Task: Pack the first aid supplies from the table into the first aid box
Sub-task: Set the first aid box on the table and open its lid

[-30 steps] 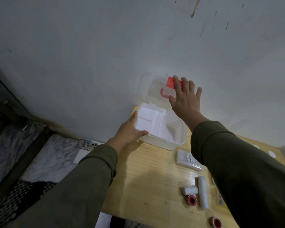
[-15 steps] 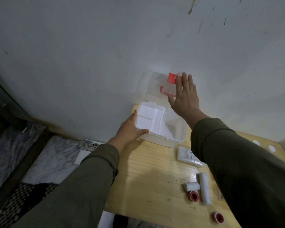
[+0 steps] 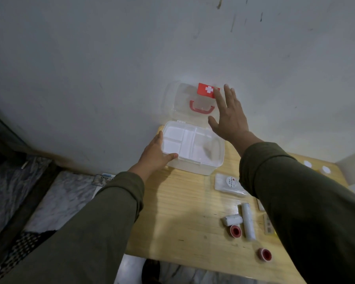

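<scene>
The white first aid box (image 3: 201, 167) stands at the table's far left corner by the wall, its divided tray bare. Its clear lid (image 3: 179, 97), with a red handle (image 3: 201, 108) and a red cross label (image 3: 207, 90), is up and leans on the wall. My left hand (image 3: 154, 156) grips the box's near left corner. My right hand (image 3: 230, 119) is flat with fingers spread at the lid's right edge. On the table lie a white packet (image 3: 228, 183), a short white roll (image 3: 232, 219), a long white roll (image 3: 247, 221) and two red-cored tape rolls (image 3: 235, 231) (image 3: 264, 254).
The wooden table (image 3: 182, 212) butts against a grey wall. Small flat items (image 3: 267, 226) lie partly under my right sleeve. Two white round caps (image 3: 316, 167) sit at the far right edge. A phone (image 3: 101, 179) lies on the marbled floor to the left.
My right hand has slid to the right off the lid, uncovering the red cross label. The lid stays up against the wall. My left hand keeps its hold on the box.
</scene>
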Demonstrator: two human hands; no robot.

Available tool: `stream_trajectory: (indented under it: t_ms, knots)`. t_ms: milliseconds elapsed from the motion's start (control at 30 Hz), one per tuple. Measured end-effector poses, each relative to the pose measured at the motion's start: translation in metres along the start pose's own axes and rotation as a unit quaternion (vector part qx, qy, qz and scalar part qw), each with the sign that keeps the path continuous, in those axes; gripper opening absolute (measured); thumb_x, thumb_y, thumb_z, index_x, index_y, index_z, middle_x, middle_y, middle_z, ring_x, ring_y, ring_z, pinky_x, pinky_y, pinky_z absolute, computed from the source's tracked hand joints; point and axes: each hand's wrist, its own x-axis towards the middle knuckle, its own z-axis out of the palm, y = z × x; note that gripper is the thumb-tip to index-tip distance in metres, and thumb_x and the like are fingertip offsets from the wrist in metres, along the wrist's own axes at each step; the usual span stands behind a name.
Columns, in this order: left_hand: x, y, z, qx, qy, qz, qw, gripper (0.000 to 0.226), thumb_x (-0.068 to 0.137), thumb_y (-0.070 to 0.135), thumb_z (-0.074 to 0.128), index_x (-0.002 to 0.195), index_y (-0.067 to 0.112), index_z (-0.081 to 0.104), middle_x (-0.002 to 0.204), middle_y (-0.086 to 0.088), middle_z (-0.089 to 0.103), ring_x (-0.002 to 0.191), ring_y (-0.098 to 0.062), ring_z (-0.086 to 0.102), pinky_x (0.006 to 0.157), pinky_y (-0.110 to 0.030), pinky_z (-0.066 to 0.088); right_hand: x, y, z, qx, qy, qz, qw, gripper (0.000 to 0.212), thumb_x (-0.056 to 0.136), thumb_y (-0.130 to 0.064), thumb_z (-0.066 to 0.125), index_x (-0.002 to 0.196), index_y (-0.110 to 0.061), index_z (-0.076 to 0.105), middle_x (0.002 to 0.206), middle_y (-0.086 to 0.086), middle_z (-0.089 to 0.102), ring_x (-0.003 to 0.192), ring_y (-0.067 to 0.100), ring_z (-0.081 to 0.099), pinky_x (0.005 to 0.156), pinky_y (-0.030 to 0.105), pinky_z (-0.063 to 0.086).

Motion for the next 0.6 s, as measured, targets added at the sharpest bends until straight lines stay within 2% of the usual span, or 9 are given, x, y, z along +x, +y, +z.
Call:
stream_trajectory:
  t_ms: [100, 167, 267, 400, 600]
  knots:
    - [-0.006, 0.005, 0.003, 0.041, 0.031, 0.014, 0.999, 0.095, 0.083, 0.046, 0.064, 0.151, 0.021, 0.003, 0.160, 0.001, 0.008, 0.146, -0.022, 0.014, 0.115, -0.047, 0.022, -0.010, 0.007, -0.005, 0.010, 0.016, 0.005, 1.000, 0.079, 0.091, -0.033, 0.054, 0.150, -0.024, 0.003, 0.160, 0.013, 0.001, 0.148, 0.032, 0.003, 0.119, 0.044, 0.014]
    - [-0.010, 0.013, 0.007, 0.089, 0.049, 0.028, 0.994, 0.092, 0.085, 0.050, 0.060, 0.151, 0.021, 0.002, 0.160, 0.002, 0.003, 0.147, -0.019, 0.004, 0.116, -0.053, 0.015, -0.019, 0.014, -0.009, 0.010, 0.021, 0.012, 1.000, 0.077, 0.091, -0.034, 0.053, 0.150, -0.024, 0.004, 0.160, 0.012, 0.002, 0.148, 0.030, 0.004, 0.119, 0.043, 0.014]
    - [-0.018, 0.032, 0.021, 0.129, 0.065, 0.046, 0.988, 0.087, 0.087, 0.054, 0.053, 0.151, 0.021, 0.003, 0.161, 0.003, -0.002, 0.147, -0.017, -0.007, 0.116, -0.053, 0.005, -0.040, 0.028, -0.012, 0.024, 0.023, 0.028, 0.999, 0.076, 0.091, -0.034, 0.054, 0.150, -0.024, 0.007, 0.160, 0.011, 0.004, 0.148, 0.029, 0.006, 0.119, 0.042, 0.016]
    - [-0.033, 0.059, 0.056, 0.171, 0.052, 0.060, 0.982, 0.082, 0.090, 0.056, 0.045, 0.151, 0.021, 0.003, 0.160, 0.004, -0.006, 0.146, -0.016, -0.014, 0.116, -0.054, -0.001, -0.080, 0.053, -0.011, 0.034, 0.005, 0.049, 0.998, 0.076, 0.090, -0.034, 0.056, 0.150, -0.025, 0.009, 0.160, 0.011, 0.007, 0.147, 0.028, 0.010, 0.119, 0.042, 0.018]
    - [-0.061, 0.090, 0.122, 0.204, 0.023, 0.108, 0.973, 0.077, 0.092, 0.056, 0.040, 0.151, 0.021, 0.003, 0.160, 0.005, -0.007, 0.146, -0.015, -0.016, 0.115, -0.054, -0.002, -0.158, 0.096, 0.000, 0.046, -0.037, 0.092, 0.994, 0.078, 0.088, -0.037, 0.059, 0.149, -0.026, 0.012, 0.159, 0.011, 0.012, 0.146, 0.027, 0.014, 0.117, 0.042, 0.021]
